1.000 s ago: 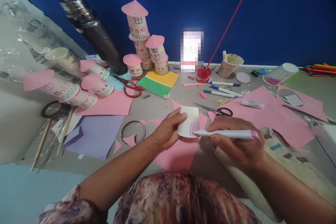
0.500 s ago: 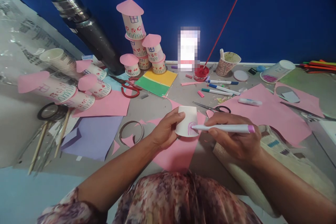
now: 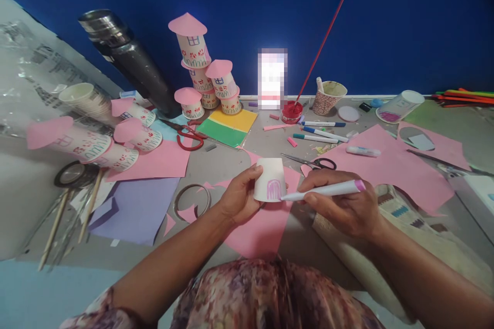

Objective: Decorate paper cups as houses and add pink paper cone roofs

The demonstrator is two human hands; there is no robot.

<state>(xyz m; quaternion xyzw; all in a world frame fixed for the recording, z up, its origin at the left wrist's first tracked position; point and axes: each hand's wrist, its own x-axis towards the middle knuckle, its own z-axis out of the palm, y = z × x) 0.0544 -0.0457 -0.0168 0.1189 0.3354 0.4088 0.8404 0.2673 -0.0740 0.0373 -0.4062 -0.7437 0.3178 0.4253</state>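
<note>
My left hand (image 3: 241, 195) is closed around the side of an upside-down white paper cup (image 3: 269, 170). A purple arch filled with upright strokes is drawn low on the cup's front. In my right hand (image 3: 343, 205) is a white felt-tip marker (image 3: 328, 190) with a purple end, its tip at the cup's lower right edge beside the arch. Beneath the cup lies a pink paper sheet (image 3: 254, 236). Small black-handled scissors (image 3: 322, 163) rest just behind my right hand.
Pink-roofed cup towers (image 3: 193, 51) stand at the back left, near a black flask (image 3: 135, 61). A roll of tape (image 3: 209, 200) lies left of my hands. Several markers (image 3: 320, 132), a red paint pot (image 3: 292, 113) with a brush, and pink paper (image 3: 386, 164) are towards the right.
The marker tip has moved from inside the arch to the cup's lower right edge, and the marker tilts more. The purple strokes look fuller. My left hand still holds the cup.
</note>
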